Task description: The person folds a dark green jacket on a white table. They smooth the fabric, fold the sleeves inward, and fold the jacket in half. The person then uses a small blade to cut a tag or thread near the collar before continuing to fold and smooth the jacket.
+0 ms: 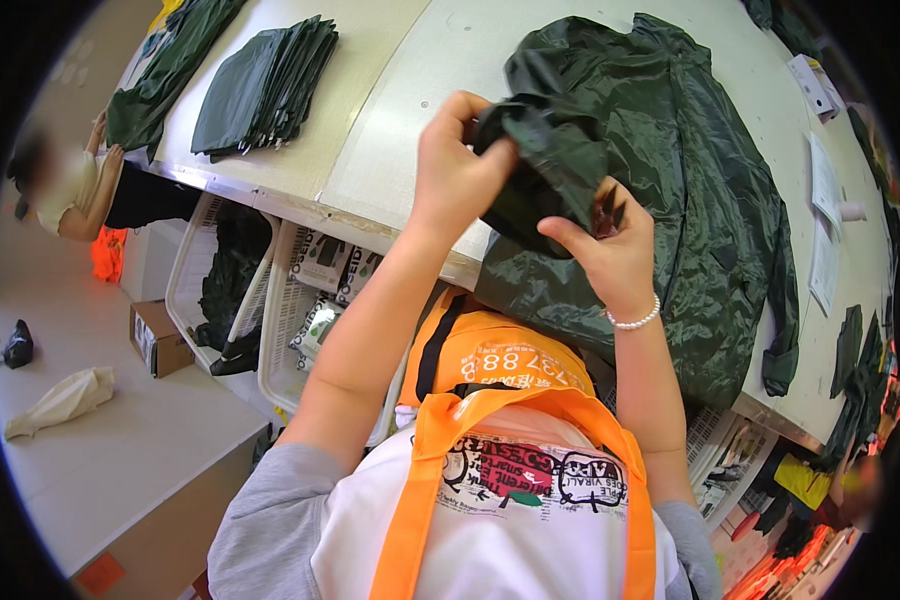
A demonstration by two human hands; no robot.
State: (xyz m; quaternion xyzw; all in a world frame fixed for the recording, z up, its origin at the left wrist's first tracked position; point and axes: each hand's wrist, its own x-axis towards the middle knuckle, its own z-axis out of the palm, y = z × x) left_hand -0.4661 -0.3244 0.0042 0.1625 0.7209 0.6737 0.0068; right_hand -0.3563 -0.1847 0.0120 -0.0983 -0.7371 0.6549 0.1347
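Note:
A dark green raincoat [670,170] of thin shiny fabric lies spread over the pale table, its body and sleeve to the right of my hands. My left hand [455,160] pinches a gathered part of this raincoat, lifted above the table, between thumb and fingers. Close beside it, my right hand [615,250] is closed around small thread snips [607,213], whose dark pointed tips stick up and whose rest is partly hidden by my fingers. The bunched fabric hangs between both hands and touches the right thumb.
A stack of folded dark green garments [265,85] lies on the table's far left. Below the table edge stand white plastic baskets [275,300] with garments and packages. A cardboard box [160,338] is nearby. Papers [825,200] lie at right. A co-worker [80,195] handles fabric at left.

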